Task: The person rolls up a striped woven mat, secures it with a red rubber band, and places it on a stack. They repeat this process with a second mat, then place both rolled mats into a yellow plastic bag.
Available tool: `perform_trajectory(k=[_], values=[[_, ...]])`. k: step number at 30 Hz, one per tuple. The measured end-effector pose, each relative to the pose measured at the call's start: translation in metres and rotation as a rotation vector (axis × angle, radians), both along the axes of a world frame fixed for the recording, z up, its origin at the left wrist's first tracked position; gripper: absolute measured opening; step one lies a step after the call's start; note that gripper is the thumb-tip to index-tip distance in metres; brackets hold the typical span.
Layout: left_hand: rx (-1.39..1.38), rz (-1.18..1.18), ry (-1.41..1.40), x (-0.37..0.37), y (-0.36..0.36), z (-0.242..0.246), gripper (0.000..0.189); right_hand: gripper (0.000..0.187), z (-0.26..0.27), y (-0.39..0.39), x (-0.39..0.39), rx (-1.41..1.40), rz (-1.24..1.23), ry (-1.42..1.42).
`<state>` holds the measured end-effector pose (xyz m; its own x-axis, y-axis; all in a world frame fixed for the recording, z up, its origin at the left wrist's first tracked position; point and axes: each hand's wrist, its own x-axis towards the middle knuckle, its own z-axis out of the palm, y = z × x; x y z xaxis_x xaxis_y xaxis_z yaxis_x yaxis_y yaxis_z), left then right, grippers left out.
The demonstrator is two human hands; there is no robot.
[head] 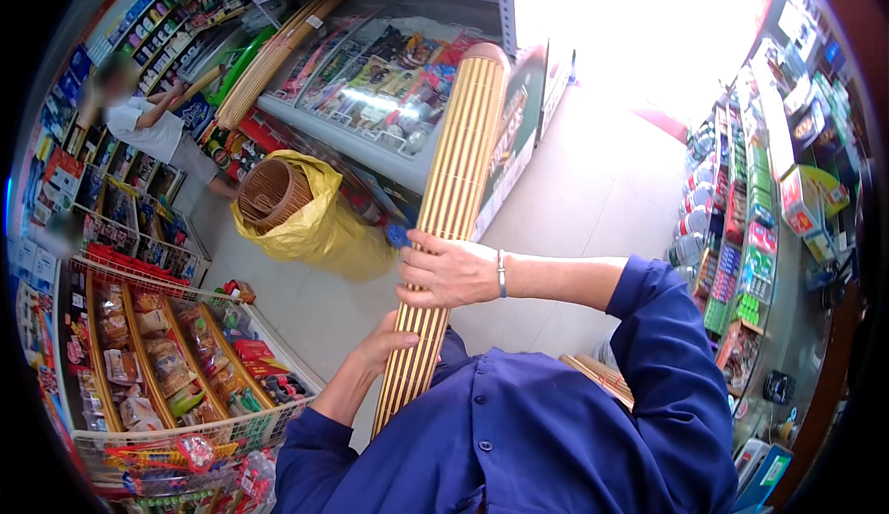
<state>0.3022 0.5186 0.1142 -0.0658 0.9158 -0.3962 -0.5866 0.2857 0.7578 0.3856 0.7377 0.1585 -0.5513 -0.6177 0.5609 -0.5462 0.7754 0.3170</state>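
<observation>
A long rolled bamboo slat mat point(462, 160) with yellow and brown stripes stands tilted in front of my body, its far end edged in pinkish-brown. My right hand point(448, 269), with a silver bracelet at the wrist, lies across the front of the roll, fingers wrapped over its left edge. Lower down, my left hand point(389, 342) holds the roll from the left side, thumb on the front. The roll's lower end reaches down beside my blue shirt. A yellow woven sack point(340, 236) left of the roll holds another brown rolled mat point(274, 191).
Beyond the sack stands a glass-topped chest freezer point(347, 114) with more rolled mats point(274, 62) lying on its left end. A wire snack rack point(278, 413) is at lower left. Another person point(149, 125) holds a roll at upper left. A stocked counter point(771, 347) runs along the right.
</observation>
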Motion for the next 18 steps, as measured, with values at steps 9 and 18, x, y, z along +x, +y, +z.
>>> perform_trajectory(k=[9,18], values=[[0.02,0.365,0.098,-0.227,0.008,-0.027,0.054,0.036,-0.068,0.141,-0.218,-0.358,-0.735,-0.291],[0.145,0.16,-0.443,-0.389,0.069,-0.039,0.071,0.021,-0.1,0.211,-0.335,-0.189,-0.932,-0.614]])
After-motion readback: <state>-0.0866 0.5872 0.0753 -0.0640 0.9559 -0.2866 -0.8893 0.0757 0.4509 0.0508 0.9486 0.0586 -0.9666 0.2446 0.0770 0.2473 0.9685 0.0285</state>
